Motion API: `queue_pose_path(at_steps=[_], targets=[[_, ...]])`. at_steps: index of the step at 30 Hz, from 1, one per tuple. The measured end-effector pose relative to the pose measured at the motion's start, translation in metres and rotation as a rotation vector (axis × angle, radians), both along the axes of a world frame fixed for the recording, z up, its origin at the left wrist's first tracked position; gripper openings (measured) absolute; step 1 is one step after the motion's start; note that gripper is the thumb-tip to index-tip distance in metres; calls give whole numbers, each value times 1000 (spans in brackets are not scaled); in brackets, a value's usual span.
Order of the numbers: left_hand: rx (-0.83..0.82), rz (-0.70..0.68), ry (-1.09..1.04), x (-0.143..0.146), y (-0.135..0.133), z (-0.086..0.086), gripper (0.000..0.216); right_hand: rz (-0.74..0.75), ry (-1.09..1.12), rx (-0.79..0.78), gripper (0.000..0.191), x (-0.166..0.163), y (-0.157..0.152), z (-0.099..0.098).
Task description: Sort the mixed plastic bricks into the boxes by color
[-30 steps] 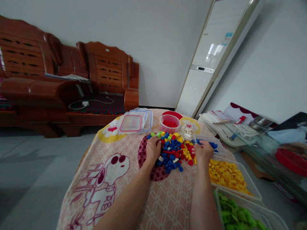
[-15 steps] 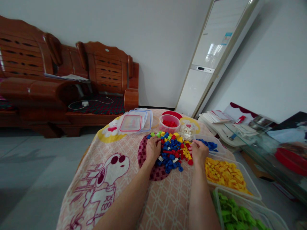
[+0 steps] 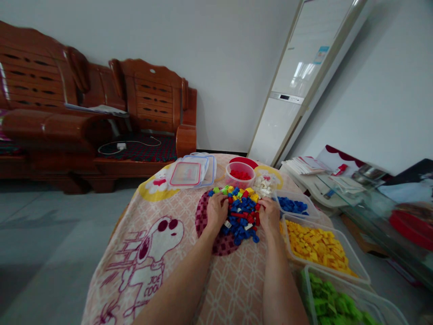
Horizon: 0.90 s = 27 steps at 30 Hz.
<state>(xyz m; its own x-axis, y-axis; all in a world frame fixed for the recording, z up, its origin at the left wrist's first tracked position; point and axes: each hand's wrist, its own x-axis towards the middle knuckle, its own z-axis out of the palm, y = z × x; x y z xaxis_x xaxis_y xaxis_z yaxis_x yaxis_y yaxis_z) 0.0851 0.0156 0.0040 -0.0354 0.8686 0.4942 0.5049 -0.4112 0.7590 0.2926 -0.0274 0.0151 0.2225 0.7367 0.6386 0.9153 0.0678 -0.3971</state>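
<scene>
A mixed heap of toy building bricks (image 3: 241,216), mostly blue with red, yellow, green and white ones, lies on the cloth-covered table. My left hand (image 3: 217,211) rests at the heap's left edge, fingers curled in against the bricks. On the opposite side my right hand (image 3: 269,214) reaches in, its fingers bent together at the red and yellow bricks. Both sets of fingertips are partly hidden, so anything pinched there is too small to make out. Behind the heap stands a round tub (image 3: 240,175) of red bricks, beside a loose pile of white bricks (image 3: 264,184).
To the right stand clear boxes of blue bricks (image 3: 291,206), yellow bricks (image 3: 316,243) and green bricks (image 3: 334,300). Box lids (image 3: 186,174) are stacked at the back left. A glass table (image 3: 368,221) is further right; a wooden sofa (image 3: 149,104) stands behind.
My right hand has moved left and inward, from beside the blue box to the heap's right edge, covering many yellow bricks there. My left hand has barely shifted.
</scene>
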Motion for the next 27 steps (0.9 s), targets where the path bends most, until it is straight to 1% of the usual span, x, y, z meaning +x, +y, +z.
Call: queue_pose_path(at_steps=[3,6,15,21,27], targets=[[3,0,9,0,1,-1,20,-13,39,52,25,3,2,-2],[1,7,24,0,1,-1,20,-9,34,65,26,6,2,-4],[2,10,20,0,-2,3,20,-26,-88,-15,29,4,2,-12],[-3,14,14,1,-2,1,20,-29,-130,-27,26,4,1,-9],[4,22,11,1,-1,-2,20,-29,-156,-87,19,1,0,-5]])
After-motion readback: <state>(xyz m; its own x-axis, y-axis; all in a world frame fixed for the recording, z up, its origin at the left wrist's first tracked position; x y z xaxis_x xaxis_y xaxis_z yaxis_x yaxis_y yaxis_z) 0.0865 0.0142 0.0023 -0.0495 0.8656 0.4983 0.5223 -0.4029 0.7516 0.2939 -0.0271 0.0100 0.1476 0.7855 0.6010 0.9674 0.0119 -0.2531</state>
